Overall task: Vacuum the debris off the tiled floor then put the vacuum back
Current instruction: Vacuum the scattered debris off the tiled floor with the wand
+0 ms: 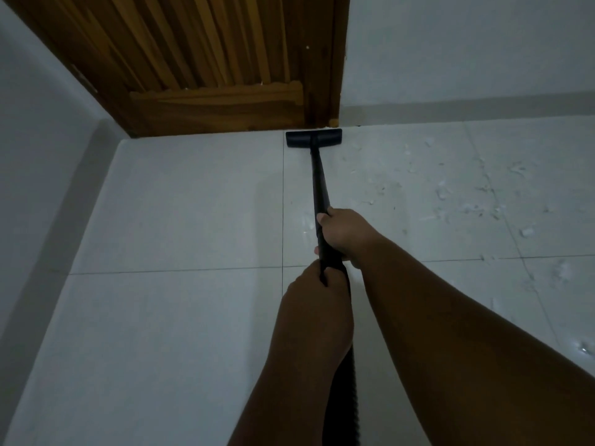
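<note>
Both hands are clamped on the black vacuum tube (320,188). The right hand (346,233) is wrapped round it farther forward. The left hand (317,284) is closed round it just behind, with the two hands nearly touching, at the point where the tube meets the ribbed hose (346,413). The hose is seen running back between the forearms and out of the lower edge of the view. The tube is slanted forward and down to the flat floor head (314,139), which is set on the tiled floor (177,220) right against the foot of the wooden door (209,59) and its frame. Pale debris (467,201) is scattered over the tiles to the right of the tube. White walls (467,53) are seen on either side of the door.
</note>
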